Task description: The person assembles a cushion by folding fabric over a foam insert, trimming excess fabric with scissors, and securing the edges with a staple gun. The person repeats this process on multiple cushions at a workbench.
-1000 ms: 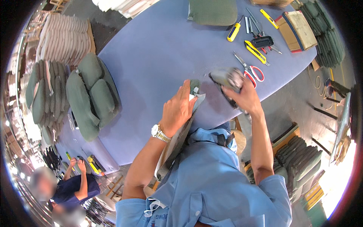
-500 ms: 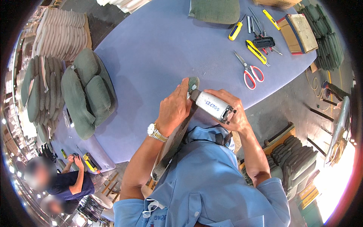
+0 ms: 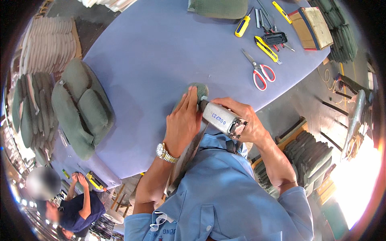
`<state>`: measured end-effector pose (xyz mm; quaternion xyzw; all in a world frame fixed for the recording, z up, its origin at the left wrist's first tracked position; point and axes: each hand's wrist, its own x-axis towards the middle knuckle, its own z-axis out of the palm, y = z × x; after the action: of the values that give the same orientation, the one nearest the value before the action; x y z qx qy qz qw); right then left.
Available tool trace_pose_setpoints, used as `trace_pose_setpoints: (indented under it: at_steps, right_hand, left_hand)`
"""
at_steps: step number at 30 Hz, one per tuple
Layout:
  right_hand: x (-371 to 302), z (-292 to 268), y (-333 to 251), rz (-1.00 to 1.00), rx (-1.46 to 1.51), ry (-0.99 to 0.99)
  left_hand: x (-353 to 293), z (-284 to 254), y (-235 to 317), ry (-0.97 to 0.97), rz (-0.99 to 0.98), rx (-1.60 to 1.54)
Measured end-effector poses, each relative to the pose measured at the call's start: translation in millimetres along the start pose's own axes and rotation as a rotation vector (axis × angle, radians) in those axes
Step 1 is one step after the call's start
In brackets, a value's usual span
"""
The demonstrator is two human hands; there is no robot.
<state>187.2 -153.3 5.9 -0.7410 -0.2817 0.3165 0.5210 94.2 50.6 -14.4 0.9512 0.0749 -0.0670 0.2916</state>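
A long green fabric-covered padded panel (image 3: 203, 89) lies at the near table edge and runs down beside my body. My left hand (image 3: 184, 122), with a metal watch on its wrist, grips the panel; the fingers stretch over its upper end and the thumb is mostly hidden. In my right hand (image 3: 243, 118) is a silver pneumatic staple gun (image 3: 219, 116), its dark nose against the panel just beside my left fingers. The right fingers wrap round the tool and are partly hidden behind it.
Red-handled scissors (image 3: 261, 74), a yellow utility knife (image 3: 267, 50), a yellow screwdriver (image 3: 242, 27) and a cardboard box (image 3: 307, 30) sit at the far right. A green cushion (image 3: 219, 7) lies at the back, a green seat cover (image 3: 84, 108) at left. A co-worker (image 3: 82, 209) works at lower left.
My view has shifted a little, so the table things appear further left. The left hand lies flatter over the panel's end; the staple gun stays at the panel in my right hand.
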Motion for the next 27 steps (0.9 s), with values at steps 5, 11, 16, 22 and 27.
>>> trace_pose_setpoints:
  at_steps: [5,11,16,22,27]
  right_hand:
    - [1,-6,-6,0.068,0.014,-0.046]
    - [9,-4,-4,0.127,0.063,-0.064]
    - [12,-3,4,0.099,0.104,-0.066]
    - [-10,-6,22,-0.029,0.106,-0.007]
    - [-22,-14,2,-0.034,0.103,0.098]
  left_hand:
    - [-3,8,2,0.067,0.037,-0.017]
    - [5,7,2,0.034,-0.045,-0.035]
    - [3,2,-1,0.046,-0.080,-0.088]
    - [-7,6,5,0.048,-0.184,-0.118]
    - [-13,14,17,0.116,-0.211,-0.128]
